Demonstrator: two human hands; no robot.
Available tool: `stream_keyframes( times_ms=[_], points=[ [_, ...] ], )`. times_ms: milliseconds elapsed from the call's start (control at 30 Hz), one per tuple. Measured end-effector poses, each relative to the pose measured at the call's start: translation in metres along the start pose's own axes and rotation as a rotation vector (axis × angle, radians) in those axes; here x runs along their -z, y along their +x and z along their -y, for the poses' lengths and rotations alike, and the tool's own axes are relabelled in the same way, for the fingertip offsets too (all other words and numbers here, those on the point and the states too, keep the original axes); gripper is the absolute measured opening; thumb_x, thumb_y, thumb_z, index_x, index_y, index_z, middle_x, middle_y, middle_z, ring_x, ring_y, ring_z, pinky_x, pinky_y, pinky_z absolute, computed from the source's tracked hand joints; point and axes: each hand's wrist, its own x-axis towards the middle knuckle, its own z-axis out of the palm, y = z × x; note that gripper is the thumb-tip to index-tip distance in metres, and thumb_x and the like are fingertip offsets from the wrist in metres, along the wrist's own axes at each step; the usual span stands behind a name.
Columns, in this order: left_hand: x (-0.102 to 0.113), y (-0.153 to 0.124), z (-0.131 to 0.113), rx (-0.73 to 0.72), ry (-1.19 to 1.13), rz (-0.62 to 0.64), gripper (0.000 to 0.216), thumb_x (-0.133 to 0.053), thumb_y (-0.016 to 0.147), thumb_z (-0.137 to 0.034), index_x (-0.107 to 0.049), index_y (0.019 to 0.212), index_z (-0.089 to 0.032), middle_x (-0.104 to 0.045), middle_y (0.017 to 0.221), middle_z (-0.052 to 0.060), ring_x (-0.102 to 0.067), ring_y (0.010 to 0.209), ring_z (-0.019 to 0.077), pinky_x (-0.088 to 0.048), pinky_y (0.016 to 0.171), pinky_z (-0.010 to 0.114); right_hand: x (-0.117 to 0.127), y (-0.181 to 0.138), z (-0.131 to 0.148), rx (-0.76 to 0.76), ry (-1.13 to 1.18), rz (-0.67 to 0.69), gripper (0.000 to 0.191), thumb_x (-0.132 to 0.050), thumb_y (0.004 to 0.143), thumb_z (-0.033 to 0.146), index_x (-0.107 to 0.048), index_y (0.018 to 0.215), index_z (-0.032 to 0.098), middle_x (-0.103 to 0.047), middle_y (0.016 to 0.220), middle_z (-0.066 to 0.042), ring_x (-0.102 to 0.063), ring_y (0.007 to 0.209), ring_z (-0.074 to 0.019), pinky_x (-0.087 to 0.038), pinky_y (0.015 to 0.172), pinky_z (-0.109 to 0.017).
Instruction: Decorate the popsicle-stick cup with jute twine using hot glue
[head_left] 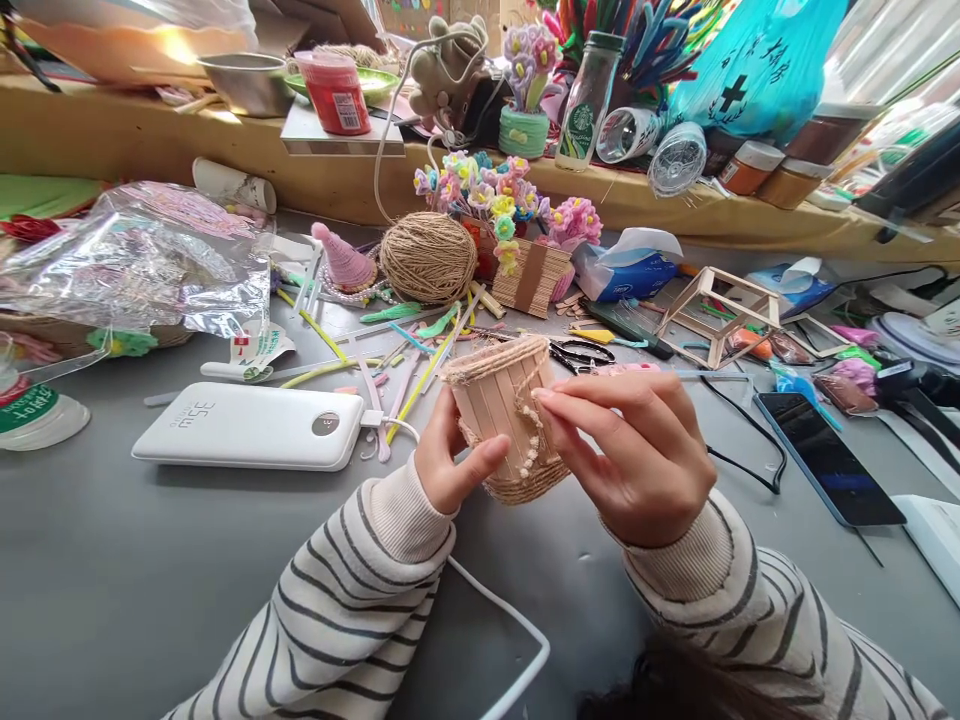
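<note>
A small round pot made of upright wooden sticks, with twine wound around its rim and base, is held tilted above the grey table. My left hand is closed around its left side, thumb on the front and the other fingers mostly hidden behind. On the pot's front, a beaded string with small pale beads hangs in a curve. My right hand pinches at the upper end of this string, thumb and forefinger together against the pot's right side. The exact bit between the fingertips is hard to see.
A white power bank with a cable lies left, a phone right. Behind the pot are a twine ball, scissors, pipe-cleaner flowers and a wooden stick frame. A crowded ledge runs along the back.
</note>
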Motion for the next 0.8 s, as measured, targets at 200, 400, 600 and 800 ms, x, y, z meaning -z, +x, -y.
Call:
stream_keyframes(
  times_ms=[200, 400, 600, 800],
  points=[
    [-0.0012, 0.0007, -0.0028, -0.014, 0.004, 0.013, 0.061, -0.057, 0.075, -0.039, -0.034, 0.130, -0.021, -0.050, 0.128, 0.009, -0.050, 0.114, 0.0276, -0.046, 0.092, 0.038, 0.0000, -0.0014, 0.0008, 0.018, -0.028, 0.012, 0.019, -0.065, 0.073, 0.017, -0.064, 0.091, 0.024, -0.069, 0.087, -0.001, -0.060, 0.077, -0.0155, -0.051, 0.073, -0.031],
    [-0.0033, 0.0019, -0.0055, -0.012, 0.004, -0.004, 0.062, -0.059, 0.074, -0.039, -0.036, 0.128, -0.019, -0.050, 0.128, 0.010, -0.048, 0.116, 0.0284, -0.044, 0.094, 0.038, 0.0000, -0.0026, 0.0015, 0.038, -0.039, 0.018, 0.022, -0.066, 0.072, 0.016, -0.064, 0.093, 0.022, -0.069, 0.087, -0.002, -0.060, 0.077, -0.0164, -0.051, 0.073, -0.031],
    [-0.0036, 0.0015, -0.0042, 0.000, 0.000, -0.022, 0.061, -0.059, 0.073, -0.038, -0.037, 0.126, -0.019, -0.052, 0.126, 0.011, -0.051, 0.113, 0.0291, -0.046, 0.091, 0.040, -0.0006, -0.0036, 0.0019, 0.039, -0.038, 0.030, 0.023, -0.065, 0.073, 0.016, -0.063, 0.095, 0.022, -0.069, 0.088, -0.002, -0.059, 0.079, -0.0157, -0.050, 0.075, -0.031],
    [-0.0032, 0.0016, -0.0041, 0.009, 0.000, -0.018, 0.060, -0.060, 0.073, -0.038, -0.038, 0.125, -0.021, -0.052, 0.127, 0.009, -0.051, 0.113, 0.0281, -0.046, 0.092, 0.038, -0.0001, -0.0043, 0.0012, 0.069, -0.048, 0.036, 0.023, -0.066, 0.071, 0.015, -0.064, 0.094, 0.019, -0.069, 0.088, -0.004, -0.059, 0.078, -0.0161, -0.050, 0.074, -0.031]
  ],
)
